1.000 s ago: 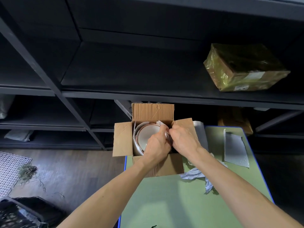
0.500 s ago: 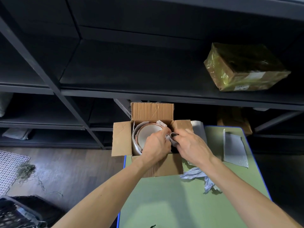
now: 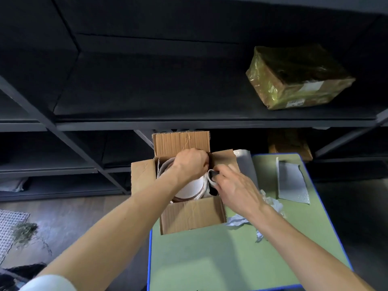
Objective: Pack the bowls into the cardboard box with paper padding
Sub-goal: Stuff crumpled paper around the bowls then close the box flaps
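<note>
Bowls (image 3: pixel 189 189) white, brown-rimmed, nested inside open cardboard box (image 3: pixel 191 217), paper (image 3: pixel 209 178) alongside.

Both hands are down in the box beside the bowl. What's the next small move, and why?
Probably push the paper padding down between the bowl and the right wall of the cardboard box. The right hand pinches that paper at the bowl's edge, a dark gap shows beside it, and the left hand is at the far corner.
</note>
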### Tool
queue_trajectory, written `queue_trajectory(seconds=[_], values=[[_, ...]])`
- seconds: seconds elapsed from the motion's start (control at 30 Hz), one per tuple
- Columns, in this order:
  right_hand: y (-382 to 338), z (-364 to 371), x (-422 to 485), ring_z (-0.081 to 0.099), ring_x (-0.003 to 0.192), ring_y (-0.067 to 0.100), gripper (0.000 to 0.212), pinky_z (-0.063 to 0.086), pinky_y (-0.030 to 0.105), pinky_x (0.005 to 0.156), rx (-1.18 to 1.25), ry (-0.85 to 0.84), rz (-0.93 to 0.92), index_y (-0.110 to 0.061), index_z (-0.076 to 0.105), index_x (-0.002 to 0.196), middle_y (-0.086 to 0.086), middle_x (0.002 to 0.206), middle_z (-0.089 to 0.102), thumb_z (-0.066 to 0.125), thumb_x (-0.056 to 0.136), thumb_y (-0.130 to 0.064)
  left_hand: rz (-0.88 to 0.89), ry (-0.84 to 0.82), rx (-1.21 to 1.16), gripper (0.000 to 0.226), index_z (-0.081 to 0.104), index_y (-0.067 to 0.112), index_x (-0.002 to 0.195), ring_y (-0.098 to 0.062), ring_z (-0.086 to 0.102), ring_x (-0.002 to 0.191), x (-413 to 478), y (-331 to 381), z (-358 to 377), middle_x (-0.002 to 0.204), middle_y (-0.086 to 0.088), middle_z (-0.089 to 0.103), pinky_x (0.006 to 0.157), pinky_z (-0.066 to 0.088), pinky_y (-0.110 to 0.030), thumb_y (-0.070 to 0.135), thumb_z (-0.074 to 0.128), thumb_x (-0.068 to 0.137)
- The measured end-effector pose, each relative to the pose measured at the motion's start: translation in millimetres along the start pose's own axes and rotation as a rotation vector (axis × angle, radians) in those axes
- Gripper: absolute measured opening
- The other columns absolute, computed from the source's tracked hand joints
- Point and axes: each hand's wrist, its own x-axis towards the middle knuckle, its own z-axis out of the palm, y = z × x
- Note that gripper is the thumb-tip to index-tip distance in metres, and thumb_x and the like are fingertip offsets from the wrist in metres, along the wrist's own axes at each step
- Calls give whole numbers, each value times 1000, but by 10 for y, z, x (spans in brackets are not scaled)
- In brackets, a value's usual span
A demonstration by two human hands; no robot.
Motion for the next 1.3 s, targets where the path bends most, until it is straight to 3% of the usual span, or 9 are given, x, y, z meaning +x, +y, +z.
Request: queue_trajectory(seconds=[0.13,0.27,0.37,0.5,0.77,1.0,1.13,1.2,1.3], values=[[-30,-19,0,51,84,24,13,38,37,45,3,-17,31,-14,63,96,-3,103,45,55,87,-9,-24,-78,129,19,68,17,103,-31,66,100,90,135,-117,108,-7,69,73,46,-33,22,56,89],[-42,-39,-3,52,87,25,8,36,36,46,30,12,28,-11,62,83,-1,104,49,56,86,-7,88,-231,110,22,70,26,100,-28,64,102,177,93,-137,109,-3,69,83,48,-34,24,52,88],[-43,-17,-12,52,88,24,9,43,37,47,45,35,44,-11,63,82,-2,103,49,57,87,-8,95,-418,36,22,68,24,94,-24,66,89,222,-6,-182,96,-2,72,76,47,-29,22,47,87],[-51,-17,-12,53,86,23,10,42,35,48,40,52,49,-12,66,84,-2,104,50,57,89,-11,57,-580,-10,26,59,12,78,-20,63,57,212,45,-255,59,-8,65,56,43,-28,15,38,93],[-95,-38,-12,51,85,20,11,29,29,48,-33,36,63,-16,67,88,-4,102,50,56,90,-16,42,-597,-49,27,54,14,71,-24,57,56,252,28,-239,56,-10,61,64,50,-34,19,40,94],[-144,-85,-16,52,82,23,6,25,28,48,-48,27,75,-13,67,82,-1,98,53,64,79,-9,23,-655,-105,22,55,12,81,-23,48,53,254,30,-270,60,-12,59,59,44,-31,22,40,94],[-185,-107,-2,55,90,22,8,44,27,53,5,73,65,-14,69,86,-2,110,61,67,82,-20,25,-663,-137,21,54,9,79,-22,44,51,259,55,-269,59,-11,57,57,41,-31,18,40,92],[-193,-101,39,57,87,21,10,37,25,56,34,106,72,-16,66,89,-3,102,63,67,85,-25,12,-651,-170,22,60,4,84,-21,43,51,253,23,-262,59,-12,57,55,39,-30,13,42,90],[-200,-79,102,58,82,24,4,40,28,55,56,103,73,-14,65,88,0,90,63,65,84,-14,3,-609,-217,31,68,1,101,-18,42,46,251,-55,-282,55,-10,56,51,38,-29,11,42,89]])
